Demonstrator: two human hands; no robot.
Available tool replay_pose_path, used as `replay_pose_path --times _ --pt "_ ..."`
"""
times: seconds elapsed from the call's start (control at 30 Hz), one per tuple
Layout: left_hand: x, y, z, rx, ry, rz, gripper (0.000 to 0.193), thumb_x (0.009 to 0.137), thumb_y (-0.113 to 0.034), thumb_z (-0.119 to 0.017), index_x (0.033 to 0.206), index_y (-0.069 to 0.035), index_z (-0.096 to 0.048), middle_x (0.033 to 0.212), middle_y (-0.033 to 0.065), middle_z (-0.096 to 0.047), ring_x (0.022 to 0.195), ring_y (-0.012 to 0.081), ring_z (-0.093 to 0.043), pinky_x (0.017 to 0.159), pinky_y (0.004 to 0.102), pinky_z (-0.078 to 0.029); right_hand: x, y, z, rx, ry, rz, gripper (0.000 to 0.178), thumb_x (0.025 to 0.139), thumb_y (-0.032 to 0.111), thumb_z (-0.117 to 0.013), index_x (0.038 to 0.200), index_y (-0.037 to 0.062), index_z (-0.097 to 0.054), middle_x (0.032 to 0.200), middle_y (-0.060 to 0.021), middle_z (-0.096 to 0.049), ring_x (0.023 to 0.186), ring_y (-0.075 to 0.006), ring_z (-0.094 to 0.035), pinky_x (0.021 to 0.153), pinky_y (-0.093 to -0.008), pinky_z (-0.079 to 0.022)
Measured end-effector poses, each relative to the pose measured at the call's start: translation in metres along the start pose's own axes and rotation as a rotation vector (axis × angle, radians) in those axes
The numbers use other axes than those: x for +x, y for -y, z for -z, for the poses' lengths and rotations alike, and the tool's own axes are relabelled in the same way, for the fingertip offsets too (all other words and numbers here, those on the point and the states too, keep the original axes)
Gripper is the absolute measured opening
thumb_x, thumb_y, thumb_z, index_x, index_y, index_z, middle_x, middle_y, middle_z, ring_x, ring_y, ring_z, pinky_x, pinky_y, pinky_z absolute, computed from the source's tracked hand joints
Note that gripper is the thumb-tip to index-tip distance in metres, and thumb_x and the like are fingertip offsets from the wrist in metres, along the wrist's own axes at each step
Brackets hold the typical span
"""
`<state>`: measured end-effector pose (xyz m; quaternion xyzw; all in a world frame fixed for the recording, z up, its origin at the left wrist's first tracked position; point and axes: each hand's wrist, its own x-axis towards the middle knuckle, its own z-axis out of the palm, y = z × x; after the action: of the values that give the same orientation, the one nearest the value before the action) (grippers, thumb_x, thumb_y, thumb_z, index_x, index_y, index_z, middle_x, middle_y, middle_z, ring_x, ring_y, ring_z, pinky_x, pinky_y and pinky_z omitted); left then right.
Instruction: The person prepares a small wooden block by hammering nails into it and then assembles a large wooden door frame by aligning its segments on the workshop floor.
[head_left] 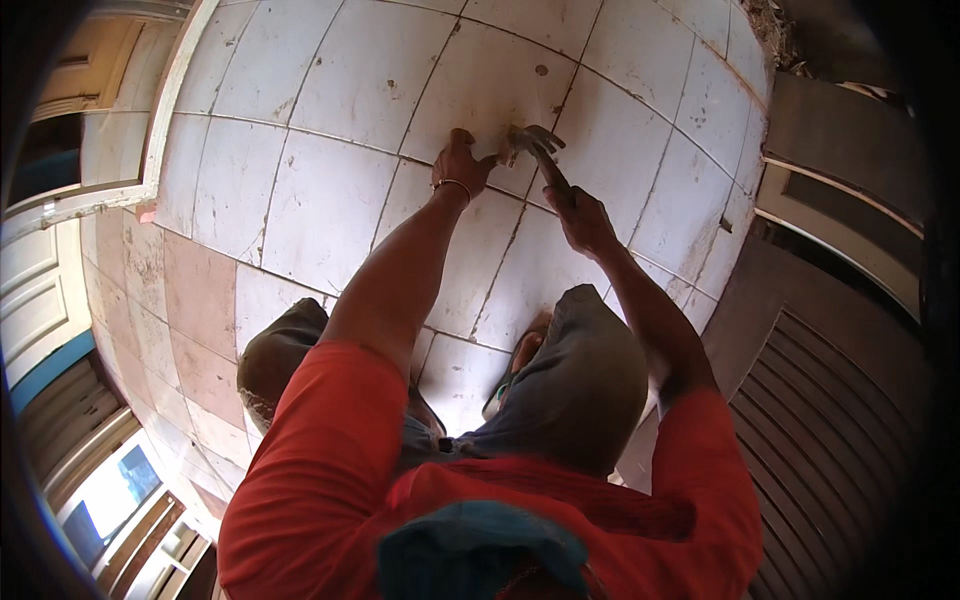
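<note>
**Finding: narrow clearance, strike risk present**

Clock positions are read from the centre of the view unless stated. The person squats on a floor of large off-white tiles with dark joints [330,190]. The bare right hand [583,222] lies near 2 o'clock, its fingers clamped around the handle of a dark metal claw hammer [537,140]. The hammer's head is just short of 1 o'clock, beside a small, rough, pale-brown fragment [508,155]. Contact between head and fragment, or head and tile, cannot be determined.

The bare left hand [466,165], with a thin pale bracelet [455,184] at its wrist, lies at 12 o'clock, between 8 and 9 o'clock from the hammer's head. Its thumb points toward the fragment and its other fingers are bent; whether they pinch anything cannot be told. A brown slatted panel [810,430] stands at 4 o'clock, a white panelled door [45,290] at 9 o'clock.

Risks, in this inspector's judgement: a blow drifting toward 9 o'clock would catch the left thumb, the cause being its closeness to the head. An off-centre blow could crack the tile or throw chips at ungloved skin. A slipping grip could send the hammer toward the right knee in worn dark trousers [590,350], at 4 o'clock.
</note>
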<state>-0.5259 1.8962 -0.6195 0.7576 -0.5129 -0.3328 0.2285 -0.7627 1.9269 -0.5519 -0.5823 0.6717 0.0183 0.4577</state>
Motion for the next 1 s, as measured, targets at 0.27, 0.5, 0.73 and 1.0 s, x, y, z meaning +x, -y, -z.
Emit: replay_pose_path --times 0.27,0.5,0.73,1.0 --pt "-0.014 -0.023 0.011 0.038 0.072 0.102 0.063 0.068 -0.040 -0.080 0.112 -0.007 -0.049 0.109 0.0151 -0.063 0.102 0.0347 -0.061 0.085 0.0437 -0.048 -0.005 -0.002 -0.008 0.038 -0.198 0.265 0.059 0.092 0.056 -0.048 0.109 -0.0004 -0.056 0.081 -0.0221 -0.065 0.078 -0.0390 -0.065 0.071 -0.0466 -0.048" --pt "-0.010 -0.003 0.004 0.031 0.043 0.063 0.068 0.067 -0.043 -0.081 0.115 -0.007 -0.049 0.110 0.0164 -0.063 0.104 0.0348 -0.060 0.087 0.0428 -0.048 -0.008 0.039 -0.002 0.233 0.185 -0.093 0.054 0.091 0.056 -0.051 0.085 0.0024 -0.055 0.062 -0.0091 -0.057 0.048 -0.0206 -0.057 0.045 -0.0359 -0.045" --pt "-0.023 -0.036 0.004 0.080 0.042 0.163 0.082 0.058 -0.049 -0.084 0.120 -0.010 -0.047 0.120 0.0135 -0.057 0.115 0.0297 -0.053 0.097 0.0409 -0.040 -0.019 0.016 0.006 0.357 -0.144 -0.021 0.049 0.092 0.052 -0.054 0.090 0.0024 -0.056 0.063 -0.0082 -0.058 0.052 -0.0189 -0.055 0.050 -0.0358 -0.045" --pt "-0.018 -0.040 0.003 0.117 0.042 0.179 0.087 0.058 -0.049 -0.084 0.124 -0.010 -0.043 0.120 0.0133 -0.056 0.116 0.0289 -0.053 0.098 0.0414 -0.039 -0.011 0.000 0.006 -0.127 -0.134 0.102 0.056 0.093 0.055 -0.047 0.096 0.0003 -0.057 0.077 -0.0231 -0.065 0.080 -0.0423 -0.064 0.069 -0.0465 -0.049"
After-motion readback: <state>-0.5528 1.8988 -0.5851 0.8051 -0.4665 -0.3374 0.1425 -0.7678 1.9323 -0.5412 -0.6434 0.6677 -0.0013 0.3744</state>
